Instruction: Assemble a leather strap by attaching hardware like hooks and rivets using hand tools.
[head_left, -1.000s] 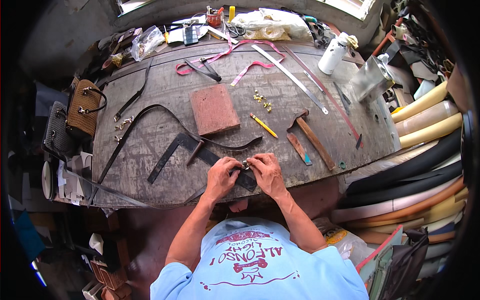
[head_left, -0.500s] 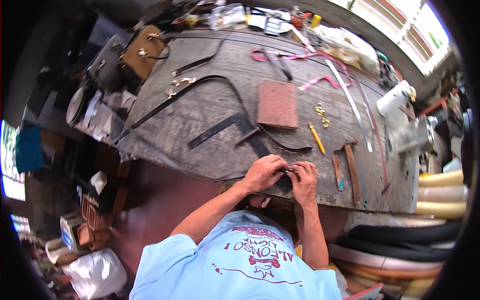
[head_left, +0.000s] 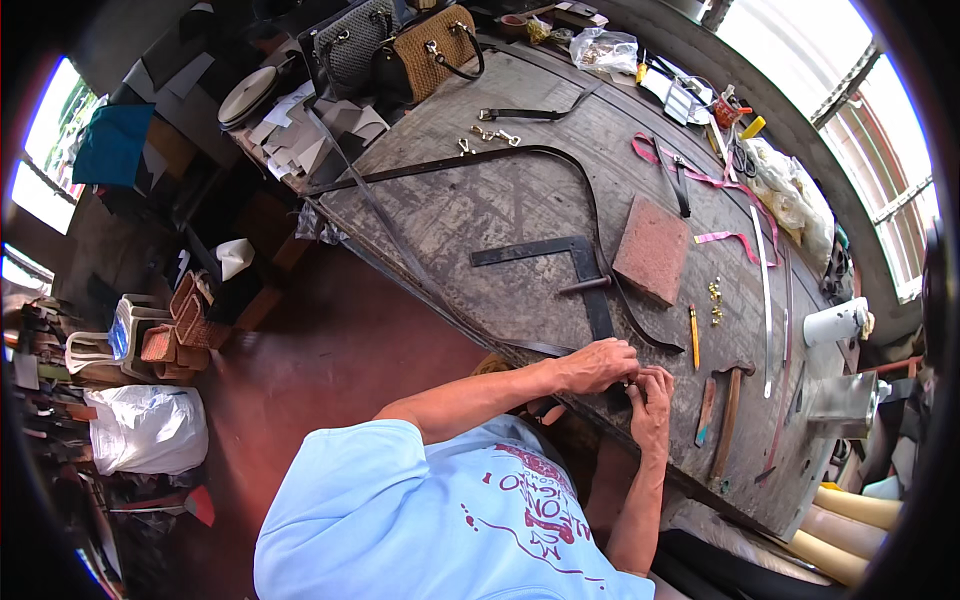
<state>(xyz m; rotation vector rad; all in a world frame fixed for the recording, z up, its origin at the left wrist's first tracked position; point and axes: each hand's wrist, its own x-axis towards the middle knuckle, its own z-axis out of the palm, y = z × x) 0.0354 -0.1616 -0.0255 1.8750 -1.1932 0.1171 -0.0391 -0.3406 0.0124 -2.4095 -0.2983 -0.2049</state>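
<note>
My left hand [head_left: 598, 366] and my right hand [head_left: 652, 402] meet at the near edge of the worktable, fingertips pinched together. A thin black leather strap [head_left: 535, 346] runs along that edge into my left hand; its end between my fingers is dark and mostly hidden. Just beyond my hands lies a black metal square [head_left: 530, 250], with a short rod-like metal tool [head_left: 586, 285] across its arm. Another long black strap [head_left: 590, 190] curves past it. To the right lie a yellow pencil [head_left: 694, 336], small brass-coloured fittings [head_left: 715, 300] and a hammer [head_left: 730, 425].
A reddish stone block [head_left: 652, 250] sits on the worktable [head_left: 440, 215]. Beyond are metal clips [head_left: 497, 135], a buckled strap [head_left: 525, 114] and a pink tape measure [head_left: 728, 237]. A steel ruler [head_left: 763, 300], white container [head_left: 836, 322] and metal can [head_left: 842, 405] are right; handbags [head_left: 430, 55] stand far left.
The view has swung, so the table appears turned and shifted to the right. My hands remain pinched together at the table's near edge.
</note>
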